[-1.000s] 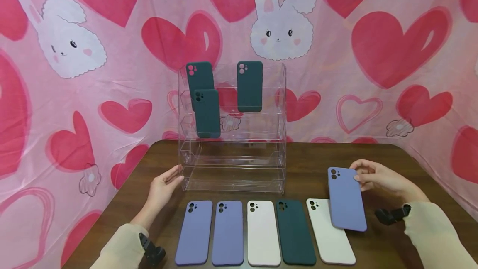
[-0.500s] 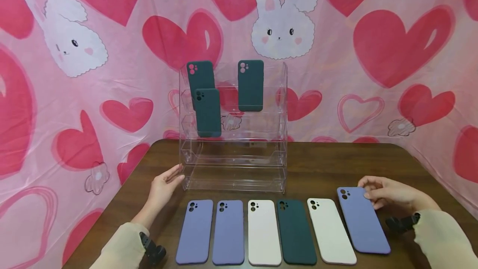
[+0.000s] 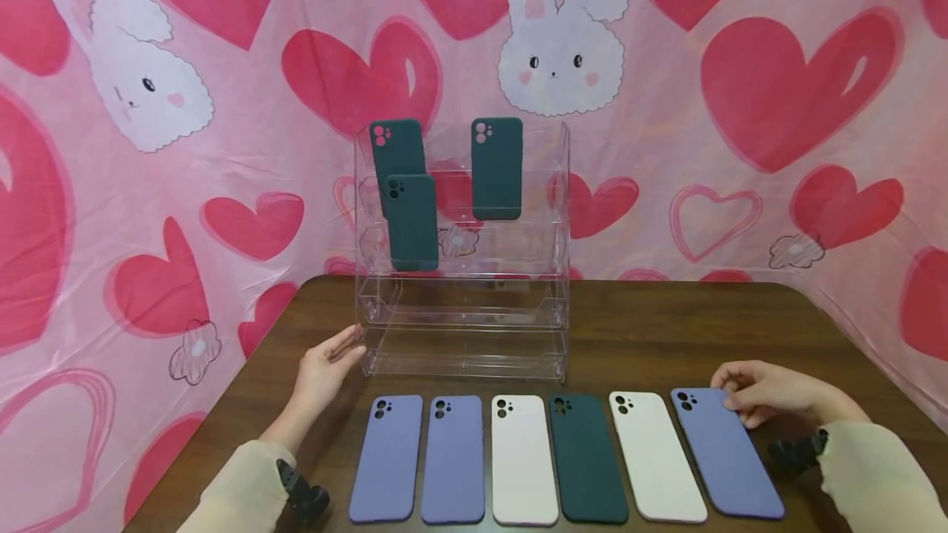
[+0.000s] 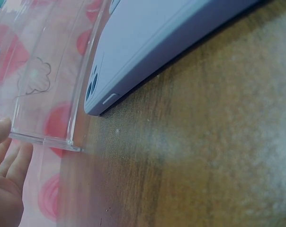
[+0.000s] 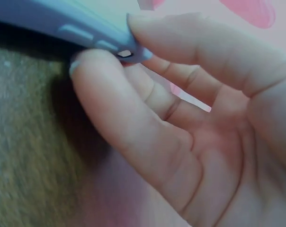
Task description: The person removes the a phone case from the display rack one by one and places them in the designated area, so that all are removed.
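Observation:
In the head view, my right hand (image 3: pixel 770 393) pinches the upper right corner of a purple phone case (image 3: pixel 729 455) at the right end of a row. The right wrist view shows the thumb on top of this purple case (image 5: pixel 86 28) and a finger at its side edge. My left hand (image 3: pixel 323 373) touches the lower left side of a clear tiered rack (image 3: pixel 462 366) with fairly straight fingers. Three dark green cases stand in the rack: one at upper left (image 3: pixel 396 138), one overlapping its front (image 3: pixel 412 224), and one further right (image 3: pixel 497 169).
Left of the held case lie a white case (image 3: pixel 657 457), a dark green case (image 3: pixel 588 459), another white case (image 3: pixel 524 461) and two purple cases, one inner (image 3: pixel 453 461) and one outer (image 3: pixel 385 461). They lie flat on the brown table (image 3: pixel 666 327). A pink patterned cloth (image 3: pixel 652 130) hangs behind.
My right hand has moved the purple case rightward and down, from over the right white case to beside it, nearly flat on the table. My left hand stays at the rack.

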Demonstrator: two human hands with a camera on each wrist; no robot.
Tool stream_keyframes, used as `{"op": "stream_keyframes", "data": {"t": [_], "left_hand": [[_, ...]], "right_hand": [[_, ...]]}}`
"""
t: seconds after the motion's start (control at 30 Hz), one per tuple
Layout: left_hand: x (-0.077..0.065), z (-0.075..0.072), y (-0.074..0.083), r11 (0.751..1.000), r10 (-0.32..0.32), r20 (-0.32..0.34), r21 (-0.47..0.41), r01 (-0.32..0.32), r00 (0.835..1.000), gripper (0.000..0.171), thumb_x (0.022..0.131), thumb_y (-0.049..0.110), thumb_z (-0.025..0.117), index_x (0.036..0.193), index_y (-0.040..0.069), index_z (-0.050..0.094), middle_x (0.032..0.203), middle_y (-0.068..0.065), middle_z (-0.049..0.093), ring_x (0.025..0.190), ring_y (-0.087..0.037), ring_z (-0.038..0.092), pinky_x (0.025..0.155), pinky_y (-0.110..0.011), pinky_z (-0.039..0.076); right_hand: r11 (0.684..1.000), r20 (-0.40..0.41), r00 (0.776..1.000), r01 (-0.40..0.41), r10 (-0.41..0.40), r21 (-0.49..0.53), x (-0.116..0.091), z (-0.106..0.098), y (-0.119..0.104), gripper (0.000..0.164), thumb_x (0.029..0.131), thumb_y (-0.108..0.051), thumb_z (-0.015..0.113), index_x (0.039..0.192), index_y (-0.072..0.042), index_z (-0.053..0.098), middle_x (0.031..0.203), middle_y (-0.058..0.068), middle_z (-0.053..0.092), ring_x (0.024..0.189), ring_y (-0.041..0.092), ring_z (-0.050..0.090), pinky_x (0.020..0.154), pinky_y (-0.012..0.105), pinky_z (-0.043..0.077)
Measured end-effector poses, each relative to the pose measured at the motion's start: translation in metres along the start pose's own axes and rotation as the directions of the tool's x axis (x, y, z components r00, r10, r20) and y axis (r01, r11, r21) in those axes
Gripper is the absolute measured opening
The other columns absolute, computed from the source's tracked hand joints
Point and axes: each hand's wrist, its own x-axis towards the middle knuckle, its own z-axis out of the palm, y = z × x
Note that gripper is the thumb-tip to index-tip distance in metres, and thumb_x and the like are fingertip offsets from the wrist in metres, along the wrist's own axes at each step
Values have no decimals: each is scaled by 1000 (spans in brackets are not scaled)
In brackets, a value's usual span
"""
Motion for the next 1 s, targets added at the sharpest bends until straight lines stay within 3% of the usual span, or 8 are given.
{"op": "stream_keyframes", "data": {"t": [0.4,0.63,0.8,0.9,1.0], "left_hand": [[1,0,0,1000,-9,2,-3,9,1000,42,87,3,63,127,-3,52,123,-14,54,111,-22,52,82,-11,44],[-1,-1,3,1000,-12,6,-16,12,1000,43,87,6,63,128,-3,51,124,-14,53,112,-23,52,80,-9,43],[-1,-1,4,1000,-14,9,-23,15,1000,44,87,7,64,128,-3,51,124,-14,53,112,-23,51,81,-8,42],[-1,0,3,1000,-7,9,-19,7,1000,44,87,7,63,128,-3,51,124,-15,54,112,-23,51,81,-8,43],[0,0,1,1000,1,5,-11,-1,1000,43,87,6,64,127,-3,52,123,-15,54,112,-23,52,81,-9,43]], "right_hand": [[997,-82,997,5,-11,-80,0,2,4,20,91,2,48,100,18,40,78,5,53,65,12,56,56,24,53],[987,-202,979,-27,-6,-156,-2,0,-1,22,92,-4,52,104,13,45,79,7,54,67,17,56,57,33,55],[978,-265,963,-6,-50,-207,1,0,-12,29,92,-6,54,110,13,43,83,13,54,70,23,58,61,39,56],[971,-301,948,35,-107,-235,3,0,-20,25,92,-6,54,112,7,48,86,17,54,73,26,60,63,40,56],[962,-331,928,84,-170,-259,7,1,-28,20,92,-4,53,111,-10,56,88,17,54,75,28,62,64,40,56]]}}
